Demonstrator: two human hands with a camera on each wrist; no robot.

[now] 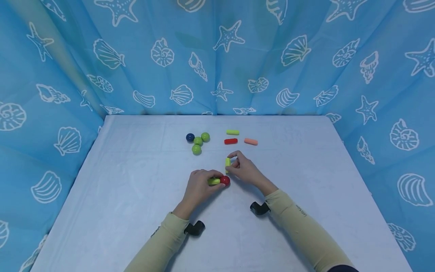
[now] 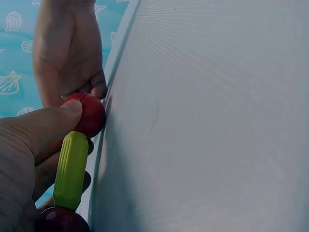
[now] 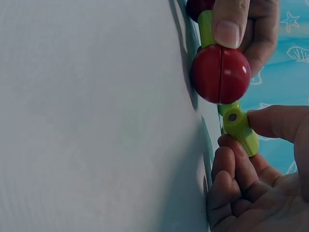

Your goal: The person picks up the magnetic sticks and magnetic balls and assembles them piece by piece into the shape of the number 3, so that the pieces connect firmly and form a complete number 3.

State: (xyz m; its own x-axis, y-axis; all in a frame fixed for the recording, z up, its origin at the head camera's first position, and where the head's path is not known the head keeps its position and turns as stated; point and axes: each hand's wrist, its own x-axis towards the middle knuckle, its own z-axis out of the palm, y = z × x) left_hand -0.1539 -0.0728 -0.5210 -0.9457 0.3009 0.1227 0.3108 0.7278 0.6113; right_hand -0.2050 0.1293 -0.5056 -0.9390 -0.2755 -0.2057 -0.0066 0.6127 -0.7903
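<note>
Red ball (image 1: 225, 180) is near the middle of the desk (image 1: 119, 189), in the grip of the left hand (image 1: 198, 186). A lime stick (image 2: 71, 169) runs from it to a dark red ball (image 2: 63, 221) at the other end. The right hand (image 1: 247, 172) pinches a second lime stick (image 3: 244, 133), whose near end is just beside the red ball; I cannot tell whether they touch. The two hands work close to each other but apart.

A round grey spot (image 3: 232, 117) in the second stick's end looks like a magnet, so the step in hand is probably joining that stick to the ball. To do it well, steady the ball close to the first joint, so that a tug does not pull it loose. Turn the second stick until its grey spot squarely faces the ball, then bring it in straight and slowly, with fingertips clear of the end. Mind the spare pieces beyond the hands, such as the green balls (image 1: 198, 141) and the red stick (image 1: 231, 141).
</note>
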